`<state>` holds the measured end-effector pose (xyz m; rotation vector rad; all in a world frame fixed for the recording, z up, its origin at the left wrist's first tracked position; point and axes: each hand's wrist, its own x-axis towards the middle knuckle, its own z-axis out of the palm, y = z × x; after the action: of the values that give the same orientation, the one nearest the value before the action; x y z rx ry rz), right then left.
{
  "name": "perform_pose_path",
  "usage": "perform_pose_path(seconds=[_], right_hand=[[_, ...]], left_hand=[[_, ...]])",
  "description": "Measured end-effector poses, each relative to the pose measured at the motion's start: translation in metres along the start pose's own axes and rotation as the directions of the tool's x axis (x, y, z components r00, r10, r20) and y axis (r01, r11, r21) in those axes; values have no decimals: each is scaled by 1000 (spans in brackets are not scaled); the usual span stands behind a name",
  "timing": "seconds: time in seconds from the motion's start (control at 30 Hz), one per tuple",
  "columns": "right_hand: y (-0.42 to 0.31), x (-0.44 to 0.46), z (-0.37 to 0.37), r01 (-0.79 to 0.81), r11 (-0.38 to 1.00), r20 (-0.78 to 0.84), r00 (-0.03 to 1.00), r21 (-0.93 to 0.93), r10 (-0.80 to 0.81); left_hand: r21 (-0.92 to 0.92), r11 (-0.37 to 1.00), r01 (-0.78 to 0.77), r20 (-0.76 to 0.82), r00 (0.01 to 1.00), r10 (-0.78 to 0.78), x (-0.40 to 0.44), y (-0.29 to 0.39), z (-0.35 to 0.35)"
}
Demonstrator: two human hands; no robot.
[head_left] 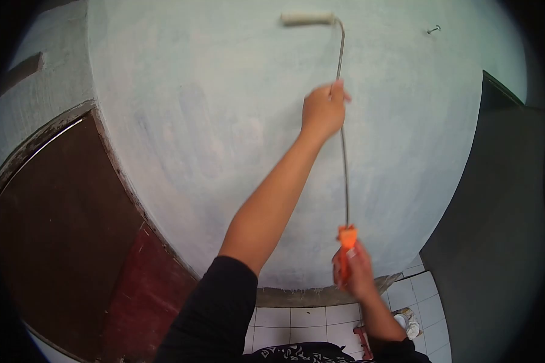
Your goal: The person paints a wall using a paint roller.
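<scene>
A paint roller with a pale sleeve, a long thin metal rod and an orange handle reaches up along a wall with patchy whitish paint. My left hand is closed around the rod, some way below the roller head. Lower down, my right hand wraps round the orange handle. The sleeve lies sideways near the top of the view, at or very close to the wall; whether it touches cannot be made out.
A metal hook or bolt sticks out of the wall at upper right. To the left is a brown door with a red lower part. A dark panel stands on the right. White floor tiles and a white container lie below.
</scene>
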<state>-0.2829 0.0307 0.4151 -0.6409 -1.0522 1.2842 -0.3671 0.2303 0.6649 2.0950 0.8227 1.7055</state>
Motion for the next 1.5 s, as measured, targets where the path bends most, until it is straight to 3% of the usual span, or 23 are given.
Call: perform_pose_path(seconds=[0.07, 0.13, 0.23, 0.27, 0.37, 0.4, 0.47, 0.53, 0.6, 0.73, 0.83, 0.9, 0.97, 1.03, 1.13, 1.2, 1.3, 1.4, 1.43, 1.5], right_hand=[[-40, 10, 24, 63, 998, 45, 997, 19, -64], [-62, 12, 45, 121, 992, 16, 992, 19, -122], [-40, 7, 53, 162, 982, -64, 984, -97, -169], [-28, 2, 54, 173, 980, -83, 980, -101, -181], [32, -19, 42, 67, 932, -257, 952, -356, -167], [60, -30, 31, 36, 913, -303, 937, -406, -172], [114, -58, 16, 6, 871, -361, 908, -491, -210], [167, -92, -4, -68, 890, -403, 905, -450, -135], [215, -120, -21, -66, 876, -430, 887, -477, -167], [207, -116, -7, -97, 862, -461, 871, -497, -167], [169, -82, 2, -18, 840, -400, 885, -542, -239], [111, -55, 20, -23, 709, -390, 848, -705, -360], [56, -31, 28, -28, 659, -383, 833, -751, -401], [-6, -6, 48, -115, 707, -422, 863, -698, -277], [-76, 34, 73, -65, 704, -390, 866, -708, -313], [-107, 49, 89, -130, 705, -441, 853, -697, -279], [-105, 52, 85, -67, 723, -427, 843, -688, -328], [-67, 34, 61, -15, 736, -380, 863, -677, -333], [-50, 21, 52, -83, 758, -400, 883, -647, -245], [2, -1, 36, -89, 698, -397, 870, -710, -293]], left_hand=[[-48, 999, -19, 14, 1000, 19, 32, 27, -15], [-145, 985, 94, 78, 993, -83, 49, 47, -24], [-235, 970, 60, 152, 988, -25, 50, 25, -22], [-244, 969, 46, 161, 987, -6, 42, 12, -18], [-261, 965, 5, 192, 980, 47, -11, -45, -2], [-180, 982, 55, 275, 961, -3, -40, -56, -6], [-210, 978, 4, 383, 920, 79, -95, -114, 9], [-213, 961, 174, 508, 860, -43, -158, -144, 16], [-168, 936, 310, 630, 764, -140, -199, -165, 23], [-252, 898, 360, 608, 781, -142, -200, -145, 18], [-422, 892, 164, 431, 901, 39, -144, -124, 24], [-457, 886, 74, 353, 930, 104, -95, -102, 26], [-489, 872, 34, 305, 943, 135, -41, -68, 22], [-479, 878, -3, 276, 949, 154, 3, -26, 9], [-437, 894, -100, 159, 970, 185, 54, 16, -2], [-428, 897, -108, 143, 972, 185, 68, 36, -15], [-427, 899, -96, 177, 966, 187, 72, 37, -21], [-496, 852, -168, 204, 931, 303, 52, -2, -3], [-514, 830, -218, 184, 917, 355, 37, -23, 6], [-539, 832, -130, 272, 908, 318, -13, -59, 11]])
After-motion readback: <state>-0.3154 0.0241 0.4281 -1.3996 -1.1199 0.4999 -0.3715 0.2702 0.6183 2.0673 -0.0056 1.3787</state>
